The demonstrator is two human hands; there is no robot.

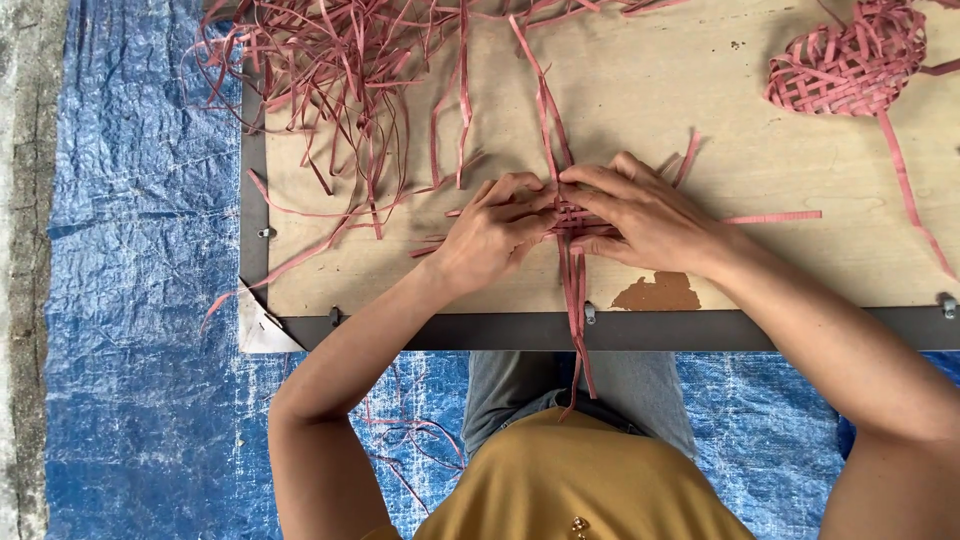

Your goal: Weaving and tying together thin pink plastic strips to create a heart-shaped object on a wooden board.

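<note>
Both hands pressed on a small woven patch (572,222) of pink strips at the wooden board's (700,90) near edge: left hand (492,232) curled and pinching strips, right hand (645,218) flattened over them. A half-woven pink basket (848,62) lay empty at far right; 1 loose strip pile (330,70) sat far left.

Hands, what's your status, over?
Left hand and right hand both pressing crossed pink weaving strips on plywood board. Loose strip pile clear, upper left.

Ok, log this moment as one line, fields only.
left hand: pressing woven strips | right hand: pressing same weave | surface: wooden board | nearby: loose strip pile, woven basket piece
</note>
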